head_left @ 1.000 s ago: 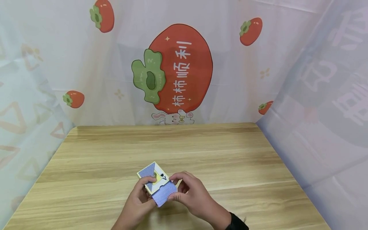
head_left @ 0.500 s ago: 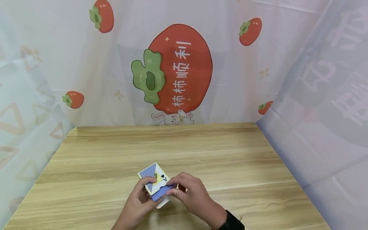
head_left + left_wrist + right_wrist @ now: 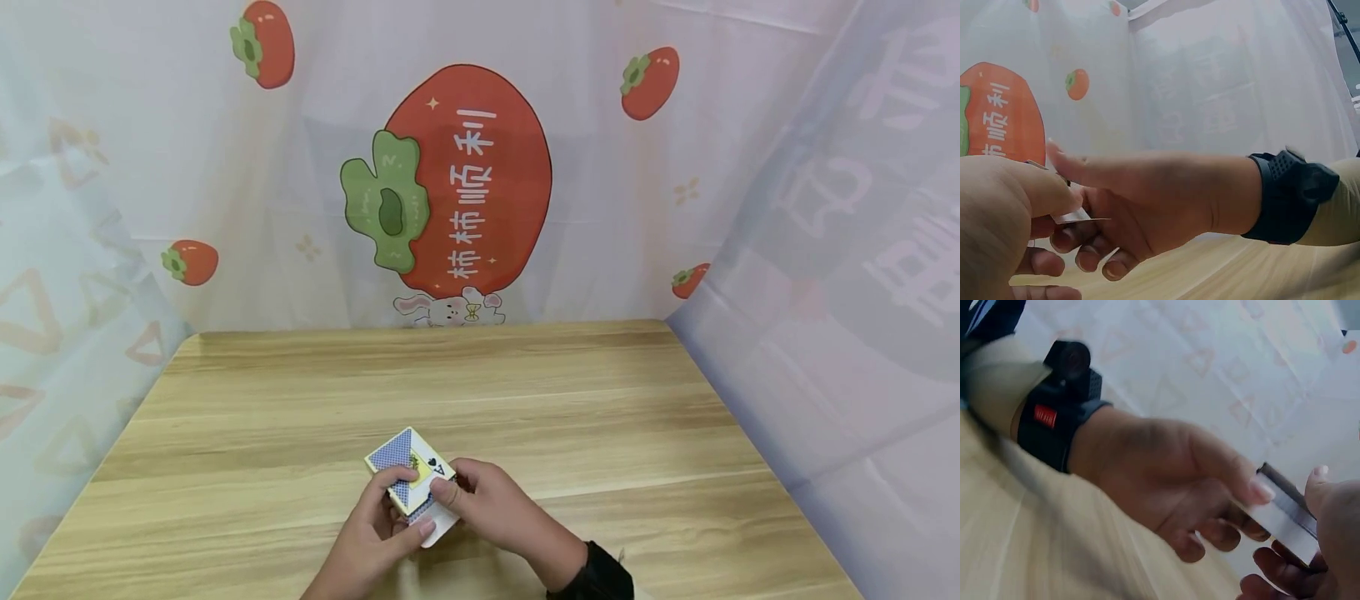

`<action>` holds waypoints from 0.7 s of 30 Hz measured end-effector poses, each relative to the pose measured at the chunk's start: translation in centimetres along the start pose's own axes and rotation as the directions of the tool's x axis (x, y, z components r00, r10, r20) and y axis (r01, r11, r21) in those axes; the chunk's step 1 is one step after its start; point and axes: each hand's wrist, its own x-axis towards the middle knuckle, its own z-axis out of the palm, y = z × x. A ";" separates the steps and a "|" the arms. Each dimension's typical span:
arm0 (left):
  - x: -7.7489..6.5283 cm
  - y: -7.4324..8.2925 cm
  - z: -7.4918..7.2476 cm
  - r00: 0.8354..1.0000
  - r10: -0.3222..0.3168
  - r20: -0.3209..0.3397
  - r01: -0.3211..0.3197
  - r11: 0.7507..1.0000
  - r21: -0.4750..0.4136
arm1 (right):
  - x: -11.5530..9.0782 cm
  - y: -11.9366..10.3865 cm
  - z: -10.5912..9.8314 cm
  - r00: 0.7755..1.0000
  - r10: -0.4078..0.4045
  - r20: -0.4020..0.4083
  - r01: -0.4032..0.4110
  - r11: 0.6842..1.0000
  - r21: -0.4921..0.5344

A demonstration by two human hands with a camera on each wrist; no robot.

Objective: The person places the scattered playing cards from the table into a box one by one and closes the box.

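A playing card box (image 3: pixel 392 454), blue-patterned with a white band and an ace of spades mark, is held tilted between both hands over the near part of the table. My left hand (image 3: pixel 369 533) grips its left side, the index finger across the printed face and the thumb on the white flap (image 3: pixel 444 525) at the near end. With the thumb on the corner by the ace mark and the fingers behind, my right hand (image 3: pixel 498 510) holds the other side. In the right wrist view the box (image 3: pixel 1285 528) shows its pale end; what lies inside is hidden.
The wood-grain table (image 3: pixel 600 400) spreads around the hands. Behind it hangs a white cloth (image 3: pixel 585 167) printed with persimmons, and further cloth panels close in the left and right sides. Dark camera straps (image 3: pixel 1285 200) sit on the wrists.
The blue flap has folded from lying outward, and its white side now shows. My left thumb has moved onto it; my right thumb has shifted up onto the box's face.
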 end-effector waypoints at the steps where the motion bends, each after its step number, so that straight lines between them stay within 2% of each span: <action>1: 0.0 0.0 0.0 1.000 -0.013 0.019 0.012 1.000 0.008 | 0.0 0.0 0.0 1.000 0.026 0.015 -0.027 0.999 0.041; 4: 0.0 0.2 0.1 0.996 -0.055 0.077 0.054 0.998 0.025 | 0.2 -0.2 -0.2 0.996 0.084 0.013 -0.085 0.986 0.143; 7: 0.0 0.4 0.0 0.987 -0.097 0.126 0.090 0.994 0.056 | 0.4 -0.4 -0.8 0.993 0.113 -0.027 -0.107 0.978 0.176; 11: 0.0 0.7 0.0 0.979 -0.156 0.130 0.140 0.982 0.128 | 0.4 -0.5 -1.9 0.992 0.104 -0.072 -0.096 0.989 0.109; 14: 0.1 1.4 -0.2 0.977 -0.164 0.134 0.133 0.967 0.217 | 0.3 -0.5 -2.6 0.993 0.090 -0.075 -0.085 0.995 0.061; 17: 0.1 2.6 -0.6 0.982 -0.123 0.145 0.069 0.941 0.333 | 0.2 -0.6 -3.1 0.995 0.080 -0.062 -0.077 0.996 0.049; 18: 0.1 3.1 -0.6 0.986 -0.080 0.146 0.020 0.927 0.373 | 0.2 -0.6 -3.2 0.995 0.082 -0.055 -0.079 0.996 0.051; 21: 0.3 4.1 -0.4 0.993 0.058 0.101 -0.102 0.853 0.512 | 0.0 -0.9 -3.5 0.996 0.077 -0.037 -0.075 0.996 0.056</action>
